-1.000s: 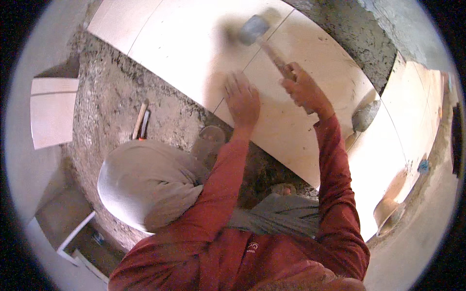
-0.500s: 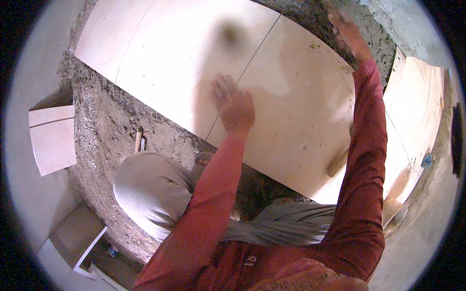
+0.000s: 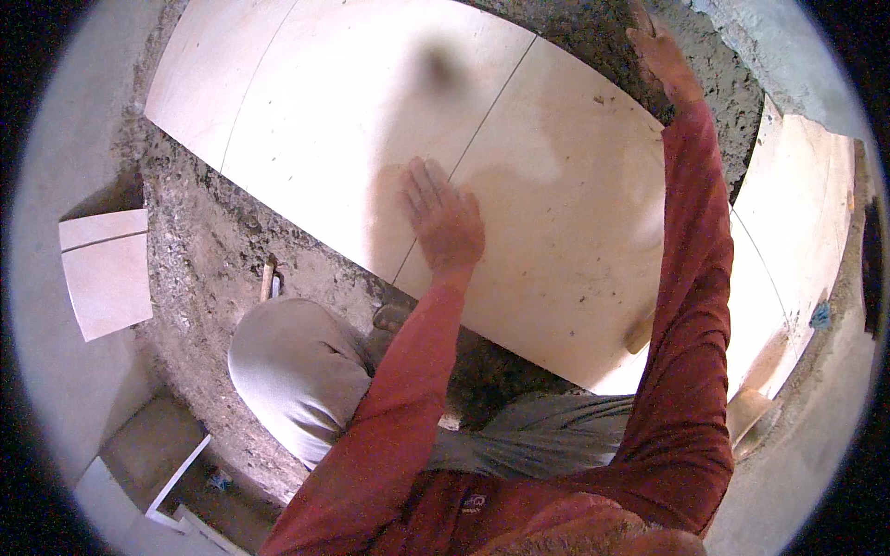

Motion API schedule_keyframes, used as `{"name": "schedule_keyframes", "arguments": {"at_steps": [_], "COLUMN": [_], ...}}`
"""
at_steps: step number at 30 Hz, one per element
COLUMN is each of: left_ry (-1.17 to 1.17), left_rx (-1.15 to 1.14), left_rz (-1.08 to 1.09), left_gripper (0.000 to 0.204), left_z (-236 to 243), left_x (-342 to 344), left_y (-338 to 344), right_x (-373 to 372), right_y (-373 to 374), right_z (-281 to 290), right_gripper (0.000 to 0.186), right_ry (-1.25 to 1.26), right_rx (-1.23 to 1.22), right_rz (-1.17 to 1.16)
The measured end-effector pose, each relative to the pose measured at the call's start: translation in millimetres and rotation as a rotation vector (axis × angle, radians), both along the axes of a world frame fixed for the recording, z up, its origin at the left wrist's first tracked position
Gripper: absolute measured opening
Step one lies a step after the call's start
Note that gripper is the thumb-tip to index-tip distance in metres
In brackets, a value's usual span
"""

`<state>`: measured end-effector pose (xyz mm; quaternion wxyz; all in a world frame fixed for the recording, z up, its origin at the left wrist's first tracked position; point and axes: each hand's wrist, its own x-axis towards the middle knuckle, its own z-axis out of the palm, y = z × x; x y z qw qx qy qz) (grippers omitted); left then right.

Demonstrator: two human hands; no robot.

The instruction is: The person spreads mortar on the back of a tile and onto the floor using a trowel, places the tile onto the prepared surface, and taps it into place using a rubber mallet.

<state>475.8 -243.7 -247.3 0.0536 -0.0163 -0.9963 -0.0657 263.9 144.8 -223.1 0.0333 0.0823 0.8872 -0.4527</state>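
The floor [image 3: 213, 250] is a rough grey mortar bed carrying large pale tiles [image 3: 371, 120] laid edge to edge from ten to three o'clock, a small wood-handled tool [image 3: 268, 279] lying on the mortar at nine o'clock, and a loose tile piece [image 3: 104, 273] further out at nine.

Spare cut tile [image 3: 104, 278] on the left, small tool [image 3: 268, 279] in grey mortar bed [image 3: 199, 250]

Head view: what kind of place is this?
Most likely a floor-tiling job on a building site. Large pale floor tiles lie on a rough grey mortar bed, the left hand rests flat on a tile joint, and spare cut tiles sit to the side.
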Motion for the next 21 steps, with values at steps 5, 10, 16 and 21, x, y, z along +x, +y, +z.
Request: {"name": "schedule_keyframes", "arguments": {"at_steps": [5,10,16,21], "left_ry": [0.009,-0.018,0.002,0.091], "left_rx": [-0.012,-0.019,0.157,0.121], "left_rz": [0.01,0.028,0.025,0.023], "left_gripper": [0.067,0.069,0.072,0.072], "left_z": [-6,4,-28,-17], "left_x": [0,9,14,0], "left_y": [-1,-8,-2,-6], "right_x": [0,9,15,17], "right_y": [-20,-41,-27,-64], "right_z": [-20,45,-6,11], "right_gripper": [0.058,0.056,0.053,0.052], "right_ry": [0.707,-0.342,-0.007,0.014], "right_rx": [0.474,0.131,0.181,0.085], "right_rz": [0.523,0.031,0.062,0.082]}}
